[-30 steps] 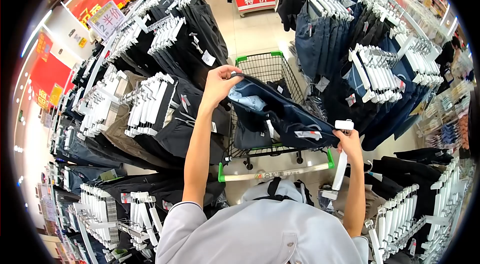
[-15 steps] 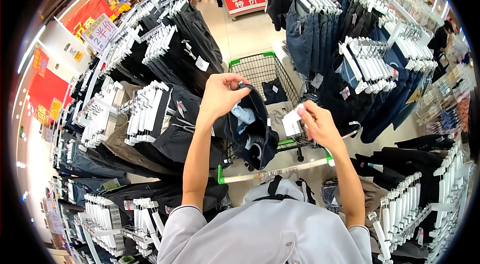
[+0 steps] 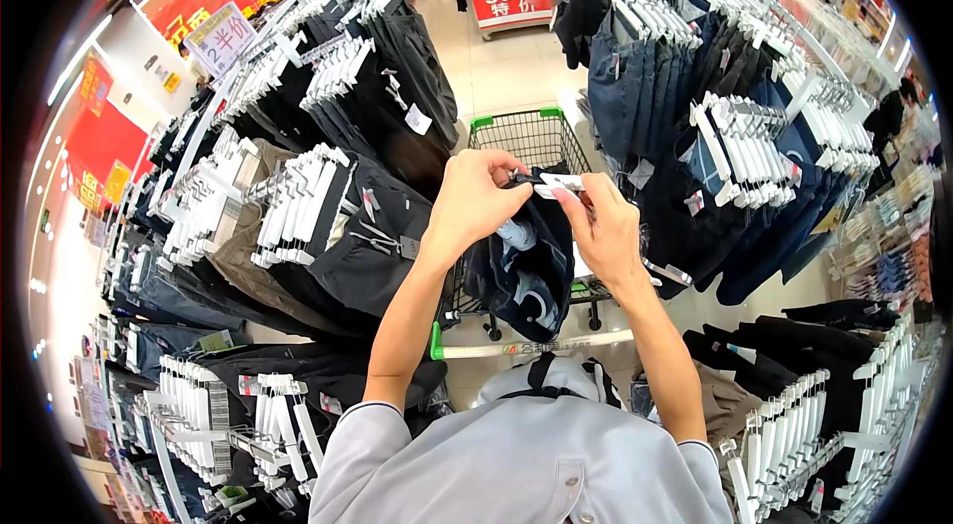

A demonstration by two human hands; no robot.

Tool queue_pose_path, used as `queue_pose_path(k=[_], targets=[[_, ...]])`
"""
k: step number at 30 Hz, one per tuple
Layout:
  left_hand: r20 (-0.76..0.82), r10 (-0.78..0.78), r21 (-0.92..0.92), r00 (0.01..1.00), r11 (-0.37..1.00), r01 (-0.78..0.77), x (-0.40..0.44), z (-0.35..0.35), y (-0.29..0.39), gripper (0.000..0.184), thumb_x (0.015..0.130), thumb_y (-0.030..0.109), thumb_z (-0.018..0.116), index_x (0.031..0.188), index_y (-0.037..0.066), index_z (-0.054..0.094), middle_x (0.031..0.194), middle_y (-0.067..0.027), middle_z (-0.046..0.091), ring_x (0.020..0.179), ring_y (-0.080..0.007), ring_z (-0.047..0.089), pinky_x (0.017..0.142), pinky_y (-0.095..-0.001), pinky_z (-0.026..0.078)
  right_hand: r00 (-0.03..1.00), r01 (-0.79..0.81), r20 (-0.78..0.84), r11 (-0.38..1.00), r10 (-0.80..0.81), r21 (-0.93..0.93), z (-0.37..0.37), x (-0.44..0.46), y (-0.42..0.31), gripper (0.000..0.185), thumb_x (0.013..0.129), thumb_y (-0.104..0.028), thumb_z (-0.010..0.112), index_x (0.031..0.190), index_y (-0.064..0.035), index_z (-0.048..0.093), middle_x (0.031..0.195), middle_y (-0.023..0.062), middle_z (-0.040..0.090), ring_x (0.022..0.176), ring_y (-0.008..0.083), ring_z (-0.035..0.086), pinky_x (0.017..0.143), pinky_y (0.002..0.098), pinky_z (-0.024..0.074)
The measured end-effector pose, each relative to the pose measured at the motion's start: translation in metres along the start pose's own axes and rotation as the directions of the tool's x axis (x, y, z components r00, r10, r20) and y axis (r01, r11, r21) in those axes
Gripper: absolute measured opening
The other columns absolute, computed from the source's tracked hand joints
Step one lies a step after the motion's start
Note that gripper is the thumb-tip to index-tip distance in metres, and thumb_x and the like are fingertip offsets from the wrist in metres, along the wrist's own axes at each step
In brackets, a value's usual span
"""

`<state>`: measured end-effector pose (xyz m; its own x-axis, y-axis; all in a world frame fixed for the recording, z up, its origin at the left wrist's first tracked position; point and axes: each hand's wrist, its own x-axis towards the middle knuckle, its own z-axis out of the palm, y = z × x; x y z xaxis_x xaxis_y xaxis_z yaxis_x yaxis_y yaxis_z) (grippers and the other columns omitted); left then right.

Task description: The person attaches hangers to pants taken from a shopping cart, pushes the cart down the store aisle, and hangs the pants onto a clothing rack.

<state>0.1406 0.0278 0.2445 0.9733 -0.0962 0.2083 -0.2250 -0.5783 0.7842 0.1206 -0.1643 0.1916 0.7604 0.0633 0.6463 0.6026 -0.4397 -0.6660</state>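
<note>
My left hand (image 3: 478, 195) is closed, pinching the waistband of a pair of dark blue jeans (image 3: 519, 296). The jeans hang below it with the waist gaping, showing lighter blue fabric inside. My right hand (image 3: 608, 226) is closed on a white clip hanger (image 3: 558, 184). One white end of the hanger meets the waistband beside my left fingertips; whether it is clamped there I cannot tell. Another part of the hanger shows past my right wrist. Behind the jeans stands a black wire shopping cart (image 3: 526, 139) with green corners, its contents mostly hidden.
Racks of dark trousers (image 3: 387, 216) on white hangers line the left side. Jeans (image 3: 645, 92) hang on the right racks. More white hangers (image 3: 789, 415) are close at my lower right. The cart's handle (image 3: 536, 346) crosses before me. Ahead is a red sale sign (image 3: 506, 5).
My right hand has moved left and up, bringing the hanger's white end to the waistband. My left hand and the jeans have shifted slightly right in view.
</note>
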Motion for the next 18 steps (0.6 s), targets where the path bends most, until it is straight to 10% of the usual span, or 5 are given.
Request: queue_pose_path(k=[11, 15, 18], targets=[[0.201, -0.019, -0.114, 0.979, 0.993, 0.043, 0.001, -0.008, 0.007, 0.026, 0.083, 0.003, 0.073, 0.107, -0.005, 0.071, 0.066, 0.0067, 0.052, 0.058, 0.0013, 0.044, 0.053, -0.0187, 0.035, 0.994, -0.109, 0.004, 0.988, 0.109, 0.111, 0.021, 0.005, 0.006, 0.024, 0.097, -0.023, 0.07, 0.097, -0.0011, 0.061, 0.085, 0.0153, 0.066, 0.067, 0.0319, 0.067, 0.06, 0.0385, 0.052], [0.201, 0.198, -0.062, 0.959, 0.98, -0.19, -0.003, -0.011, 0.015, 0.042, 0.081, 0.007, 0.08, 0.12, 0.007, 0.068, 0.1, -0.0034, 0.054, 0.056, -0.0034, 0.045, 0.053, -0.0213, 0.038, 0.941, -0.33, 0.176, 0.899, 0.289, 0.287, 0.006, 0.009, 0.0, 0.025, 0.099, -0.024, 0.067, 0.1, 0.0003, 0.061, 0.086, 0.0182, 0.068, 0.073, 0.0304, 0.069, 0.069, 0.0372, 0.0529], [0.227, 0.387, 0.062, 0.894, 0.91, -0.41, 0.007, -0.002, 0.005, 0.04, 0.084, 0.013, 0.077, 0.121, 0.002, 0.068, 0.094, -0.011, 0.068, 0.064, -0.0151, 0.059, 0.064, -0.0279, 0.049, 0.967, -0.226, 0.179, 0.935, 0.181, 0.274, 0.008, 0.011, -0.001, 0.029, 0.098, -0.027, 0.067, 0.104, 0.0003, 0.062, 0.086, 0.0166, 0.066, 0.077, 0.0307, 0.067, 0.072, 0.0372, 0.0524]])
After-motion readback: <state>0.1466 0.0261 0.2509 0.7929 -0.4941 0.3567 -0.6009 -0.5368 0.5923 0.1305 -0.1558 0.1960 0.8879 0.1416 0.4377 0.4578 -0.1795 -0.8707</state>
